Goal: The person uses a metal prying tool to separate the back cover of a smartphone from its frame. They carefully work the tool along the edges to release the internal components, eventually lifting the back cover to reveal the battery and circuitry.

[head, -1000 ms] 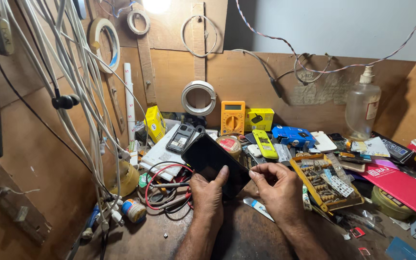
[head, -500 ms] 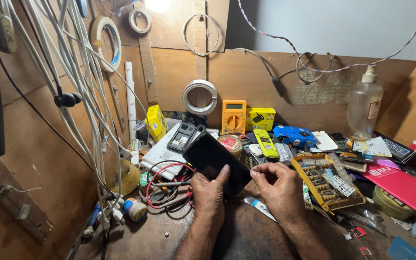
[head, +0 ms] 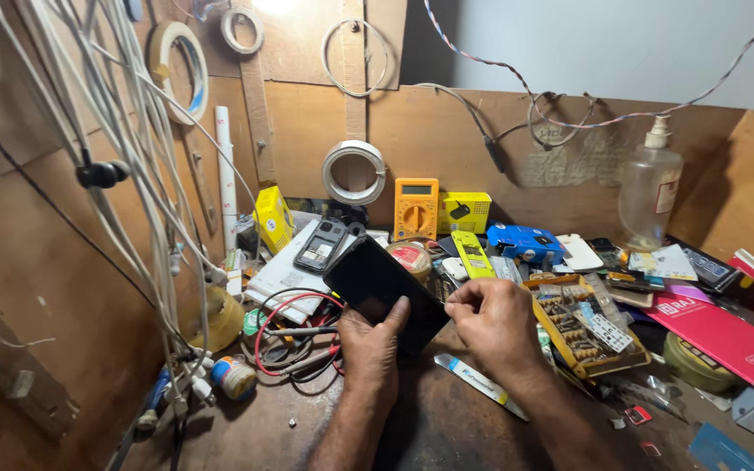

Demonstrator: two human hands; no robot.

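A black smartphone with a dark screen is tilted above the wooden bench. My left hand grips its lower edge, thumb lying on the glass. My right hand sits at the phone's right edge with fingers curled against it; whether it pinches a small tool is hidden. Red and black probe leads coil just left of my left hand.
An orange multimeter, yellow boxes, an opened phone, a blue box and a tray of small parts crowd the bench. A glass pump bottle stands at right. White cables hang at left. Red booklets lie far right.
None of the objects has visibly moved; both hands stay on the phone in the same pose, and the view has only shifted slightly.
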